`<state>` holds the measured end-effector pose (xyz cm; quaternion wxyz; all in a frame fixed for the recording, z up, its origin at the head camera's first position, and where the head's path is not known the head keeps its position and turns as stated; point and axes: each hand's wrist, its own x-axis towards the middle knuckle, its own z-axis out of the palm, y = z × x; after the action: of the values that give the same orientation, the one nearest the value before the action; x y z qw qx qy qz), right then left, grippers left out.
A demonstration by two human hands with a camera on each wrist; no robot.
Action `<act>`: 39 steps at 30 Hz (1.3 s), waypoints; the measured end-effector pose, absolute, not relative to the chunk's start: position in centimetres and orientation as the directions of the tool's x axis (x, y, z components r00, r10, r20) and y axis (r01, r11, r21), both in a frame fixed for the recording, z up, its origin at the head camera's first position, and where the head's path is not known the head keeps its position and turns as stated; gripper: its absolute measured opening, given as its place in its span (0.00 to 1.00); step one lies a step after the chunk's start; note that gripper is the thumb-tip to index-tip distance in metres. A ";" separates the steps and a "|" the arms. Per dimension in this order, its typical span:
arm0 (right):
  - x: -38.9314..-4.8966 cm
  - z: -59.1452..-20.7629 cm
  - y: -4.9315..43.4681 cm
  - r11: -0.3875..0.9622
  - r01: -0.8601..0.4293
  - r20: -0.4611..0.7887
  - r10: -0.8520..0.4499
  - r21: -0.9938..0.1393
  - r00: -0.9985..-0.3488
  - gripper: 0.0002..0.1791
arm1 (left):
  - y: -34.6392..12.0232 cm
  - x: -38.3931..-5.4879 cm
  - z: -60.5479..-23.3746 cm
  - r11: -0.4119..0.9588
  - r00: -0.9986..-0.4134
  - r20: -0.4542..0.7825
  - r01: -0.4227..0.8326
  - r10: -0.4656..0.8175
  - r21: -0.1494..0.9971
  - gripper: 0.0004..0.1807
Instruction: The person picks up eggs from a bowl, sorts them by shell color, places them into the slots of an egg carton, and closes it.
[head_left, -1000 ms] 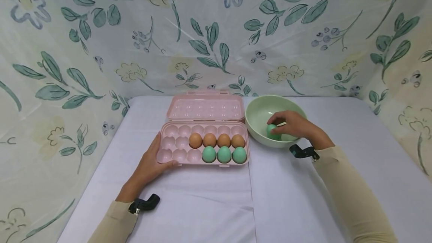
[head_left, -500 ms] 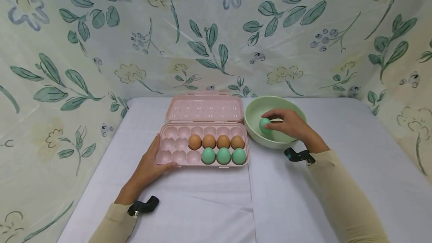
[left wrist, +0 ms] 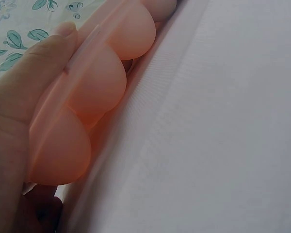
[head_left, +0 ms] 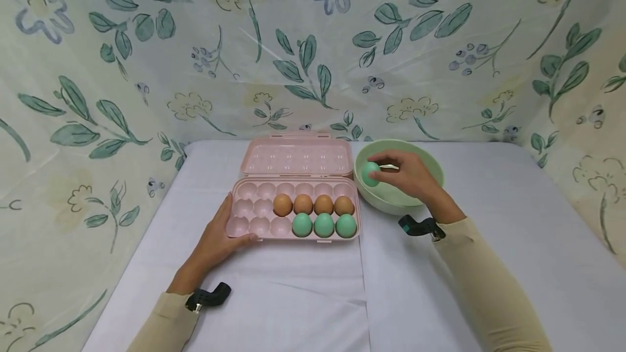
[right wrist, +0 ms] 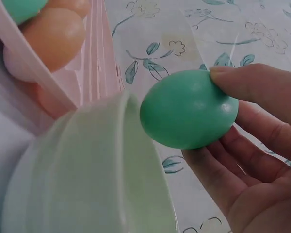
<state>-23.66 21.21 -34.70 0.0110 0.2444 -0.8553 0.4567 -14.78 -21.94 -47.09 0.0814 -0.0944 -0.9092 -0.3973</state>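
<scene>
My right hand [head_left: 409,174] pinches a green egg [head_left: 370,174] between thumb and fingers, over the left part of a pale green bowl [head_left: 386,205]. In the right wrist view the egg lies sideways at the fingertips, close above the bowl's rim. My left hand [head_left: 215,239] grips the left end of an open pink egg carton [head_left: 260,226]. Its thumb [left wrist: 43,58] lies along the front edge, and other fingers curl below in the left wrist view. Several brown eggs [head_left: 303,204] fill the right of the middle row. Three green eggs [head_left: 324,225] occupy the front row's right end.
The carton's pink lid [head_left: 296,157] lies folded back behind it. The bowl stands just right of the carton. A white cloth [head_left: 303,297] covers the table, with a floral curtain [head_left: 303,42] behind. Each wrist carries a black camera [head_left: 210,296].
My right hand has lifted the green egg from inside the bowl and carried it left towards the rim on the carton side. The left hand and carton have stayed in place.
</scene>
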 end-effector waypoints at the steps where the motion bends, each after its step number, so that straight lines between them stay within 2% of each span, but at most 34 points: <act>1: -23.3 -34.4 20.7 0.445 -0.431 0.245 -0.417 -0.785 -0.875 0.19 | -21.9 -14.7 -47.2 0.666 -0.970 0.219 0.233 0.106 0.708 0.69; 7: -23.1 -35.1 18.1 0.357 -0.427 0.237 -0.468 -0.831 -0.851 0.18 | -22.1 -14.5 -47.3 0.671 -0.968 0.225 0.242 0.114 0.701 0.69; 24: -22.5 -36.9 10.9 0.203 -0.447 0.266 -0.570 -0.871 -0.777 0.19 | -22.2 -14.2 -47.3 0.657 -0.966 0.232 0.250 0.117 0.711 0.70; 33: -22.0 -37.6 8.4 0.165 -0.419 0.253 -0.586 -0.893 -0.770 0.19 | -22.3 -14.3 -47.0 0.659 -0.969 0.222 0.237 0.108 0.714 0.69; 39: -21.9 -38.7 7.5 0.151 -0.444 0.271 -0.609 -0.883 -0.745 0.19 | -22.0 -14.6 -46.9 0.654 -0.972 0.212 0.227 0.103 0.721 0.69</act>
<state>-21.92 7.55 -38.67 -0.0751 0.3489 -0.7547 0.5505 -14.62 -22.03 -46.86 0.0764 -0.0909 -0.9063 -0.4056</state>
